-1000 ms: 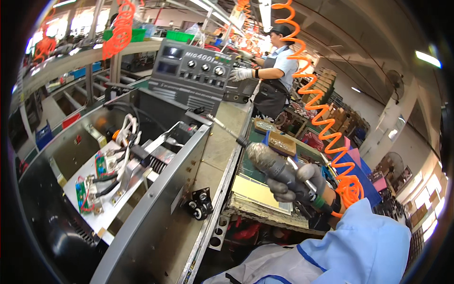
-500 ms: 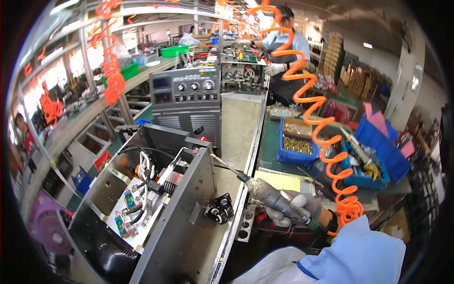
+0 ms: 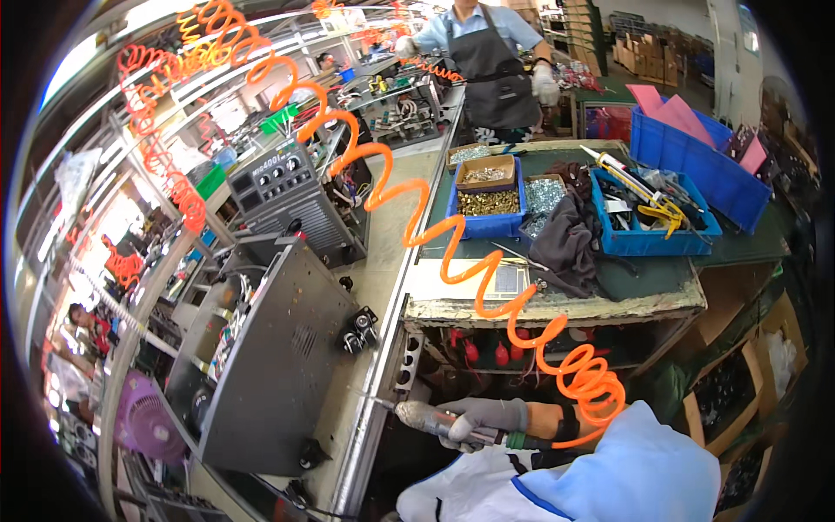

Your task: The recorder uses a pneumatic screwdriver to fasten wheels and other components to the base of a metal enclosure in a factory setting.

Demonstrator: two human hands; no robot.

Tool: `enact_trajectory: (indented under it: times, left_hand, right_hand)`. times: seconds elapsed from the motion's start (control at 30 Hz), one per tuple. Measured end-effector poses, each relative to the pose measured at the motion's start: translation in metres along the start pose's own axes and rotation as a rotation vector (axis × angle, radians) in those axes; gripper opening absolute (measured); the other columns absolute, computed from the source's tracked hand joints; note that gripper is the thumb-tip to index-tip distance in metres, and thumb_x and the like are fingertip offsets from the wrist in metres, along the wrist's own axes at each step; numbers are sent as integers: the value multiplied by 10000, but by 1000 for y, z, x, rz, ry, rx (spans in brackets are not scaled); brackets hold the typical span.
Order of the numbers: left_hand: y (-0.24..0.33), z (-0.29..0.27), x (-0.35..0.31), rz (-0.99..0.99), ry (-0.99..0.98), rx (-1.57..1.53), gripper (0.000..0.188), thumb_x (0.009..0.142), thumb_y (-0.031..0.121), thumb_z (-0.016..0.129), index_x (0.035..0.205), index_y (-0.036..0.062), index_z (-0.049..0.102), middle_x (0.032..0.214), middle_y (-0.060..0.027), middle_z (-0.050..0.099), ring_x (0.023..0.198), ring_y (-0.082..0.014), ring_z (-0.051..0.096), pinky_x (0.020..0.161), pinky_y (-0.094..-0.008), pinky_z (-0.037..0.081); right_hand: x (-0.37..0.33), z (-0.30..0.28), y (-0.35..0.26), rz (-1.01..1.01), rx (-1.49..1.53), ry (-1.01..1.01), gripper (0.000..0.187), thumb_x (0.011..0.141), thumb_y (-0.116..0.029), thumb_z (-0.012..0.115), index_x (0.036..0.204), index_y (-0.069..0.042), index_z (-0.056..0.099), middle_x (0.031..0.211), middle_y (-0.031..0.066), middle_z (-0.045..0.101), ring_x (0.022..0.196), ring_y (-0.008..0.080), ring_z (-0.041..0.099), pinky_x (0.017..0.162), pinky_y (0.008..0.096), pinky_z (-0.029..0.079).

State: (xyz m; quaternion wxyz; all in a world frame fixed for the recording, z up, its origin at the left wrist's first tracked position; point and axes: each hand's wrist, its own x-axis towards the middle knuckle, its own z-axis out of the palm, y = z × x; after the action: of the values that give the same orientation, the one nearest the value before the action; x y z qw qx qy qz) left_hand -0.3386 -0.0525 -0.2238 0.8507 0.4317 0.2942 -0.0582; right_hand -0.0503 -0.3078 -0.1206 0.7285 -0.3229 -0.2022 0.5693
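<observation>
My right hand point(image 3: 474, 421), in a grey glove, is wrapped round a worn pneumatic screwdriver point(image 3: 430, 418). Its long bit points left over the edge of the bench, near the open dark-grey metal housing point(image 3: 287, 357). No fastener can be made out at the bit's tip. From the tool's back end an orange coiled air hose point(image 3: 452, 277) runs up and across the view. Black casters point(image 3: 357, 330) lie beside the housing's side panel. Wiring and boards show partly inside the housing, mostly hidden by that panel. My left hand is out of sight.
Behind the housing stands a grey machine with knobs point(image 3: 272, 170). On the green side table are a blue bin of brass fasteners point(image 3: 487, 228), a dark cloth point(image 3: 565, 244) and a blue tool crate point(image 3: 661, 244). A co-worker in an apron point(image 3: 496, 78) stands beyond. A purple fan point(image 3: 148, 418) is at left.
My right hand has drawn the screwdriver back, down and away from the housing's panel toward my body. The view has swung to the right, showing more of the side table and the co-worker.
</observation>
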Motion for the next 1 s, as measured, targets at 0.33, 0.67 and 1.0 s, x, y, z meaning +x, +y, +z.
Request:
enact_trajectory:
  times: [0.33, 0.67, 1.0]
  left_hand:
    - [43, 80, 91, 217, -60, -136, 276, 803, 204, 628, 944, -12, 531, 732, -95, 551, 528, -136, 477, 414, -224, 358]
    - [38, 71, 119, 204, -8, -430, 319, 877, 339, 525, 1007, 50, 494, 782, -83, 539, 436, -84, 432, 330, -183, 299]
    - [51, 71, 86, 291, 204, -331, 278, 917, 288, 470, 969, 16, 481, 801, -72, 532, 452, -62, 369, 348, -171, 300]
  right_hand:
    - [-41, 20, 17, 228, -519, -100, 810, 677, -263, 688, 1323, -29, 260, 919, 33, 484, 796, 101, 485, 676, 229, 421]
    - [-33, 17, 25, 389, -288, -28, 854, 693, -320, 682, 1334, 40, 248, 907, 40, 485, 813, 99, 469, 691, 239, 387]
    - [4, -14, 65, 372, -471, -159, 926, 682, -389, 657, 1358, 41, 193, 1309, 157, 330, 1215, 222, 328, 1002, 324, 248]
